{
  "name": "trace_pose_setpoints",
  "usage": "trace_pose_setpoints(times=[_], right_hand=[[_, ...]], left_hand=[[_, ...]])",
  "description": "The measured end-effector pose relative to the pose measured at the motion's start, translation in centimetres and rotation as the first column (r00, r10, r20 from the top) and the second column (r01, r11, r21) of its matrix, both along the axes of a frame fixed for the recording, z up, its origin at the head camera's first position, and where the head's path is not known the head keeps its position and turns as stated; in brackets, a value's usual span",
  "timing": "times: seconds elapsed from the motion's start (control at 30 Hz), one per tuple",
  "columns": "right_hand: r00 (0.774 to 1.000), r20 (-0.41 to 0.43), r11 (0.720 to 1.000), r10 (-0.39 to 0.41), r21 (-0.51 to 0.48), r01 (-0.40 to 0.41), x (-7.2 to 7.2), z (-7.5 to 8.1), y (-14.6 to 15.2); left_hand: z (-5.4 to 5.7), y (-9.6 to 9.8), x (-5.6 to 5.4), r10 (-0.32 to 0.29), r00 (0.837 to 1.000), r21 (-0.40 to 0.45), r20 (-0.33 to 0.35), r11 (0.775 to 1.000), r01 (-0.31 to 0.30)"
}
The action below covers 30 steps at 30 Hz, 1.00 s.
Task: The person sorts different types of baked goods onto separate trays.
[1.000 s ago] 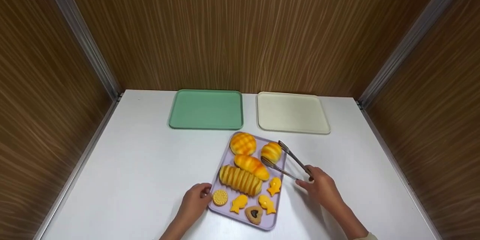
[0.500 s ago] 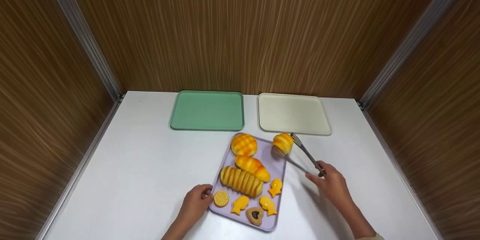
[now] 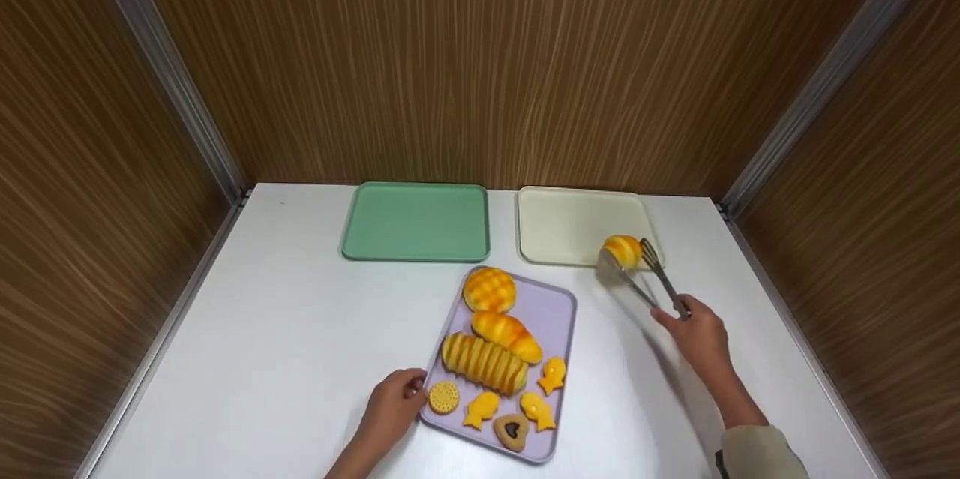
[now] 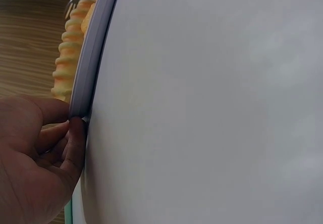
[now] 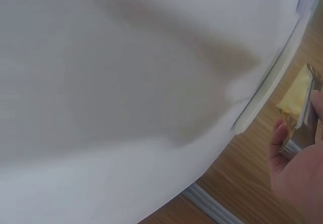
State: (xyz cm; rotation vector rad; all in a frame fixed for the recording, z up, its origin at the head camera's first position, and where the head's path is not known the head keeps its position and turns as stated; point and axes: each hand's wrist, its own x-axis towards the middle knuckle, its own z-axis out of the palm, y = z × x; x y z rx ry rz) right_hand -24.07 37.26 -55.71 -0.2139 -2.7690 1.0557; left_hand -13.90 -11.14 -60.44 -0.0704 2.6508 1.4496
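Observation:
My right hand (image 3: 700, 334) grips metal tongs (image 3: 665, 278), and a small round striped bread roll (image 3: 623, 249) sits between their tips. In the head view the roll overlaps the near right corner of the cream tray (image 3: 577, 224). My left hand (image 3: 394, 398) pinches the left rim of the lilac tray (image 3: 544, 303); the left wrist view shows thumb and fingers (image 4: 75, 138) at that rim. On the lilac tray lie a round checkered bun (image 3: 489, 289), a smooth oval loaf (image 3: 507, 336), a ridged loaf (image 3: 484, 363), a round cracker (image 3: 443, 397), several fish-shaped biscuits (image 3: 481, 409) and a heart cookie (image 3: 511, 432).
A green tray (image 3: 416, 222) lies at the back left, beside the cream one. The white table (image 3: 262, 329) is enclosed by wood-grain panels (image 3: 480, 59) at the back and both sides, with metal strips (image 3: 172, 67) along the corners.
The tongs have lifted the striped roll off the lilac tray and carried it right and back to the cream tray's corner. The left hand has stayed at the lilac rim.

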Motion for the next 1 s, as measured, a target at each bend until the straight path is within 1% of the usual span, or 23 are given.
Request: trace_pose_setpoints(times=[0.13, 0.2, 0.37, 0.57, 0.7, 0.8, 1.0], right_hand=[[0.999, 0.013, 0.999, -0.051, -0.018, 0.051, -1.3, -0.1, 1.1], [0.998, 0.025, 0.998, -0.064, -0.027, 0.064, -1.9, -0.2, 1.4], [0.997, 0.047, 0.997, -0.065, -0.027, 0.066, -3.2, -0.7, 1.5], [0.998, 0.018, 0.998, -0.056, 0.031, 0.056, -4.3, -1.1, 1.5], [0.998, 0.02, 0.997, -0.061, 0.056, 0.06, -4.6, -1.2, 1.5], [0.997, 0.027, 0.995, -0.07, 0.067, 0.069, -4.7, -1.5, 1.5], [0.996, 0.012, 0.995, -0.094, 0.031, 0.093, -4.3, -1.9, 1.4]], left_hand=[[0.0, 0.0, 0.0, 0.001, 1.0, -0.003, 0.006, 1.0, -0.001], [0.0, 0.0, 0.0, 0.002, 1.0, -0.004, 0.008, 1.0, -0.002], [-0.1, -0.1, 0.0, -0.01, 1.0, 0.001, -0.006, 1.0, 0.01], [-0.3, -0.3, 0.1, -0.032, 0.999, 0.015, -0.041, 0.999, 0.033], [-0.4, -0.4, 0.2, -0.036, 0.998, 0.016, -0.053, 0.999, 0.037], [-0.3, -0.3, 0.2, -0.033, 0.998, 0.021, -0.05, 0.999, 0.034], [-0.3, -0.3, 0.2, -0.029, 0.998, 0.02, -0.049, 0.999, 0.03]])
